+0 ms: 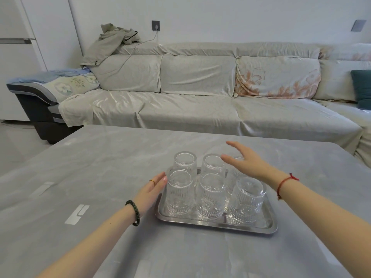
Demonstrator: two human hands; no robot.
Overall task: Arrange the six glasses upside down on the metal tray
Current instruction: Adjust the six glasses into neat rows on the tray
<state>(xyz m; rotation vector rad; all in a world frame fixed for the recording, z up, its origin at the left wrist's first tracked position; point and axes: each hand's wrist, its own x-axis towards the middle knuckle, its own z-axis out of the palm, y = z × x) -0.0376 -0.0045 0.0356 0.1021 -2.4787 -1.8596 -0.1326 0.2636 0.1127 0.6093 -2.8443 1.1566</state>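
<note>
Several clear ribbed glasses stand upside down in two rows on a metal tray (259, 227) on the grey table. The front row has a left glass (179, 192), a middle glass (210, 196) and a right glass (247, 199). The back row has a left glass (185, 162), a middle glass (213, 164) and a right glass (233, 173) partly hidden by my right hand (248, 160). That hand hovers open above the back right glass. My left hand (153, 187) is open, fingertips at the tray's left edge beside the front left glass.
The grey table (100, 177) extends around the tray on all sides. A covered sofa (200, 109) runs along the far side, with a jacket (112, 43) draped at its left and a dark green cushion (362, 87) at the right.
</note>
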